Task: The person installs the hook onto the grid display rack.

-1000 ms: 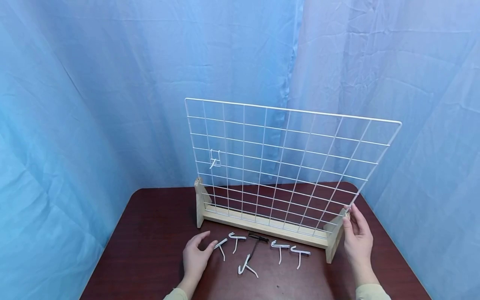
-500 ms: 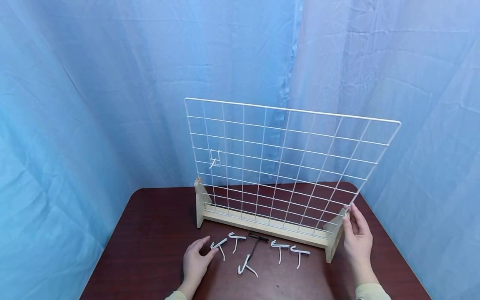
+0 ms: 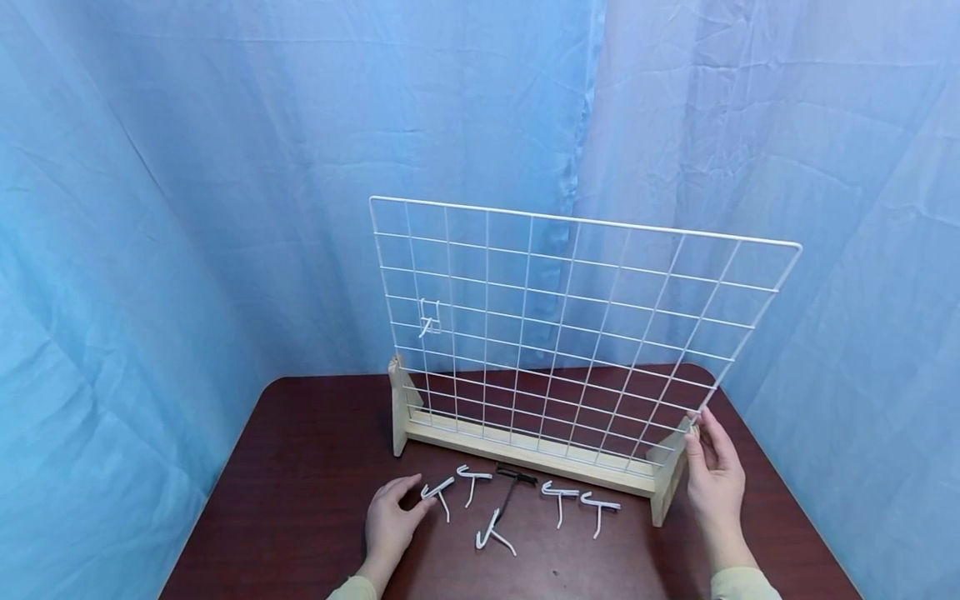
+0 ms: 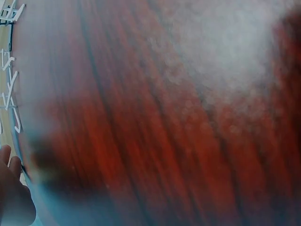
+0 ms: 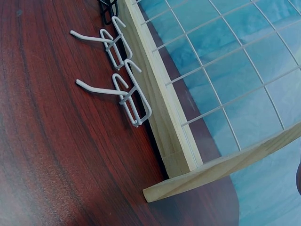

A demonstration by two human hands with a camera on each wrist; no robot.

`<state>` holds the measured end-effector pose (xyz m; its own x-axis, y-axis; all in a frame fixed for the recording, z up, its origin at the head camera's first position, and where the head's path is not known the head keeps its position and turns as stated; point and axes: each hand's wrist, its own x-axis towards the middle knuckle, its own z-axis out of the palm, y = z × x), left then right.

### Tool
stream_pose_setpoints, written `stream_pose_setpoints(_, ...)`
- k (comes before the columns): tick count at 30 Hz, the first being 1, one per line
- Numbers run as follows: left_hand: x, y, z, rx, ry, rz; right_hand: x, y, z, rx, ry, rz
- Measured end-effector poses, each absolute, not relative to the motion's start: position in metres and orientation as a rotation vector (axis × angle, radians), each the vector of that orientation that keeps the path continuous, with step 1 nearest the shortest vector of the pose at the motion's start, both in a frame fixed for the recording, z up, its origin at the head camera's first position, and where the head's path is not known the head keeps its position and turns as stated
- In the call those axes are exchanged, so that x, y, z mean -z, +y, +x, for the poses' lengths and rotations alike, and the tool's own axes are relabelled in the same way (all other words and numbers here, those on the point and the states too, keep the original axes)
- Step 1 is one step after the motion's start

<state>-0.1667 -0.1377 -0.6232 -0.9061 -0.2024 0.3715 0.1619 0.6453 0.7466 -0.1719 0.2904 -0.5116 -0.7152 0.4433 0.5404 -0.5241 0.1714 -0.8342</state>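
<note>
A white wire grid panel (image 3: pixel 546 218) stands upright in a pale wooden base (image 3: pixel 525 454) on the table. My right hand (image 3: pixel 716 479) holds the right end of this stand, thumb in front and fingers behind, where the grid's edge meets the wooden upright (image 3: pixel 670 471). On the left, my left hand (image 3: pixel 392 518) rests by the table with thumb and forefinger apart, the thumb tip right at a white wire hook (image 3: pixel 438 490). One white hook (image 3: pixel 430 321) hangs on the grid's left part. In the left wrist view, part of the left hand (image 4: pixel 14 193) shows at the lower left edge.
Several more white hooks (image 3: pixel 599 503) lie in front of the base, with a black hook (image 3: pixel 516 477) among them. Another white hook (image 3: pixel 493 533) lies nearer the front. The dark red table (image 3: pixel 315 450) has blue curtains (image 3: pixel 300 167) close behind and at both sides.
My left hand has drawn slightly down, its fingers a little more bent, and the whole of the leftmost hook now shows. The right hand and the stand stay put.
</note>
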Motion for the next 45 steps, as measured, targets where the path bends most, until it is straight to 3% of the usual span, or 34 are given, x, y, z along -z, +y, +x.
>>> stream_pose_setpoints(45, 0.625, -0.142, -0.183, 1.200, -2.533, -0.051, 0.515, 0.291, -0.174, -1.680, -1.639, 0.155)
